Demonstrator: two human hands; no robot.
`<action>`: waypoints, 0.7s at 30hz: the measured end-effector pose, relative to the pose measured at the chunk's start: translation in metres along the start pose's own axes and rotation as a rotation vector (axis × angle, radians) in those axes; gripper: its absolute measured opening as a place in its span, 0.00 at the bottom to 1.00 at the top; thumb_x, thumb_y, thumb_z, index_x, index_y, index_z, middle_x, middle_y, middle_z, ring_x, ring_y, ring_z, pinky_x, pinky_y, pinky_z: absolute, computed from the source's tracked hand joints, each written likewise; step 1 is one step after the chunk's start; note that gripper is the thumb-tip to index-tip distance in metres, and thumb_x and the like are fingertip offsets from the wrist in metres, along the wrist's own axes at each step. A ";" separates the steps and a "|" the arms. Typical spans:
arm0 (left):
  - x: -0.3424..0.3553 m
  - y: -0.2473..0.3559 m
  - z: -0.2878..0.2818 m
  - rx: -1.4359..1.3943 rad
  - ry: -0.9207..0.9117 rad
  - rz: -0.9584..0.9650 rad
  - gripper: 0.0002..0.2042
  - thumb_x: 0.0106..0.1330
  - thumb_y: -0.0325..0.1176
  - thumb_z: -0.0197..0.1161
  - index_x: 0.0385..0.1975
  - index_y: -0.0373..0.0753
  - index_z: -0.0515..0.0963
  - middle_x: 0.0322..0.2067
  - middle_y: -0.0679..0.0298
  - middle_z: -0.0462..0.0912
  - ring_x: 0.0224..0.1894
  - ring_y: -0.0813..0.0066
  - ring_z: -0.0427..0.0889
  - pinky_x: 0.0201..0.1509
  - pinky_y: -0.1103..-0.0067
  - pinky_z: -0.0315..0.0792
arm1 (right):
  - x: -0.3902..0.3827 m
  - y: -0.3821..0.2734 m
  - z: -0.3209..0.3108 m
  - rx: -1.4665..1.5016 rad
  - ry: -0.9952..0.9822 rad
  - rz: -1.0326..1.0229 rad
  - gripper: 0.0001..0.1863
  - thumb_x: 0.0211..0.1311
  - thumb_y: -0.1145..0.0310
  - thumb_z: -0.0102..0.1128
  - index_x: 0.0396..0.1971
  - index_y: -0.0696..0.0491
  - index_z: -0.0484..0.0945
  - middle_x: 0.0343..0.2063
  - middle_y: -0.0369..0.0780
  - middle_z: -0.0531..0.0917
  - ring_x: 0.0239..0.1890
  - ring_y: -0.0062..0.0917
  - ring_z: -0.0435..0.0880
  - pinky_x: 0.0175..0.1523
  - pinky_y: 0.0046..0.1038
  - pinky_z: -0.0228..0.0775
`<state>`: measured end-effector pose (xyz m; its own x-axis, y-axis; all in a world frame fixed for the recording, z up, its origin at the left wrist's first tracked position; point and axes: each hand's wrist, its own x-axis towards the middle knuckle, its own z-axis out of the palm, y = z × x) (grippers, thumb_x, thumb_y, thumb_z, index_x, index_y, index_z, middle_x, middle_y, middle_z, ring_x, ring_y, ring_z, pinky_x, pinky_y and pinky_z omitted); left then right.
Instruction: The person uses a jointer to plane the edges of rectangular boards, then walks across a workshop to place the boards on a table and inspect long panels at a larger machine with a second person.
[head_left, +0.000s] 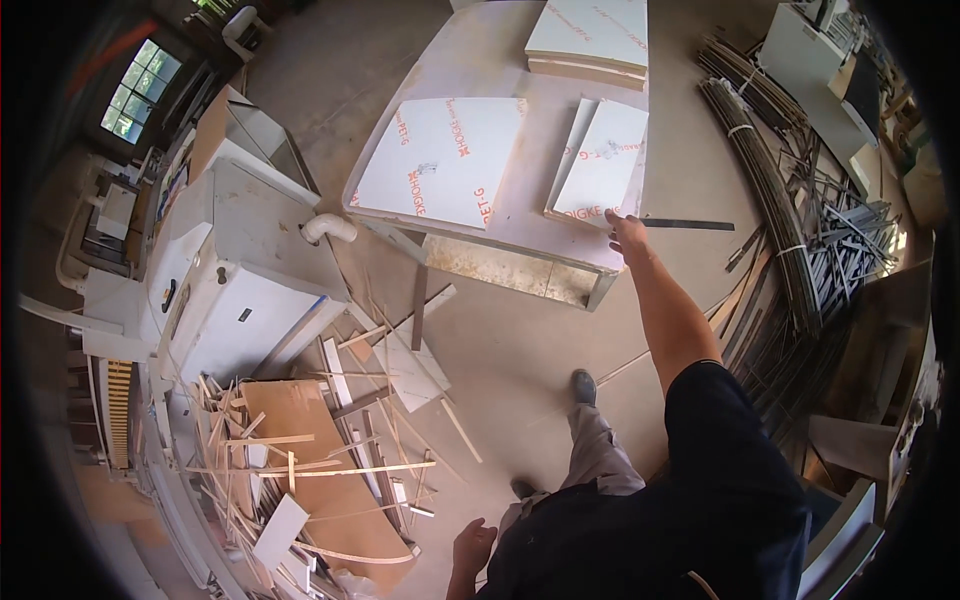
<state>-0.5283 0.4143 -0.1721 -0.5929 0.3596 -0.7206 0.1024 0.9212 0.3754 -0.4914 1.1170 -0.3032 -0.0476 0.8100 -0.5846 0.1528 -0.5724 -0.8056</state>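
1. Looks like panel handling at the table, probably somewhere around squaring up or picking up the small white panels (606, 160). Just a guess from one view, honestly.
2. Right hand (628, 236) reaching out, with fingertips at the near right corner of the top small panel. Can't tell a pinch from a light touch at this size.
3. Dark strip (692, 224) sticking out to the right of that hand, past the table edge. Could be held, could be lying lower down behind; impossible to say from here.
4. Left hand (474, 546) down low beside the body, well apart from the table, with fingers partly curled. Nothing visible in it, but can't tell how tightly closed.
5. Small panels on the near right part of the table (523, 190), one overlapping another, with a sliver of the lower showing along the left. Larger white panel (435, 160) to the left, thicker stack (588, 30) at the far end.
6. As for a next move, would probably call for a surer grip on that corner, left hand up for support, and care not to drag the lower panel along.
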 end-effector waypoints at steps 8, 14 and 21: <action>0.071 0.081 -0.047 0.028 0.045 0.199 0.24 0.65 0.41 0.70 0.54 0.30 0.79 0.34 0.52 0.88 0.39 0.63 0.88 0.47 0.73 0.80 | -0.017 -0.035 -0.025 0.209 -0.164 -0.064 0.20 0.60 0.59 0.73 0.40 0.61 0.84 0.34 0.40 0.86 0.34 0.23 0.82 0.37 0.27 0.76; 0.154 0.265 -0.071 -0.576 -0.253 0.538 0.24 0.77 0.42 0.55 0.65 0.32 0.71 0.44 0.60 0.84 0.47 0.73 0.81 0.51 0.78 0.73 | -0.252 -0.039 -0.089 0.163 -0.406 -0.283 0.14 0.66 0.68 0.68 0.45 0.62 0.82 0.36 0.38 0.88 0.38 0.18 0.83 0.44 0.25 0.75; 0.109 0.426 -0.064 -1.296 -1.609 1.019 0.31 0.77 0.58 0.46 0.67 0.39 0.68 0.35 0.65 0.75 0.38 0.70 0.72 0.50 0.71 0.65 | -0.541 -0.038 -0.083 -0.601 -0.200 -0.981 0.30 0.52 0.61 0.76 0.54 0.59 0.79 0.54 0.48 0.79 0.54 0.44 0.81 0.58 0.40 0.75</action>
<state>-0.6004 0.8357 -0.0531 0.2670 0.8719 0.4104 -0.9249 0.1122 0.3633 -0.3890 0.7113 0.0517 -0.5515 0.8059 0.2154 0.4044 0.4841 -0.7760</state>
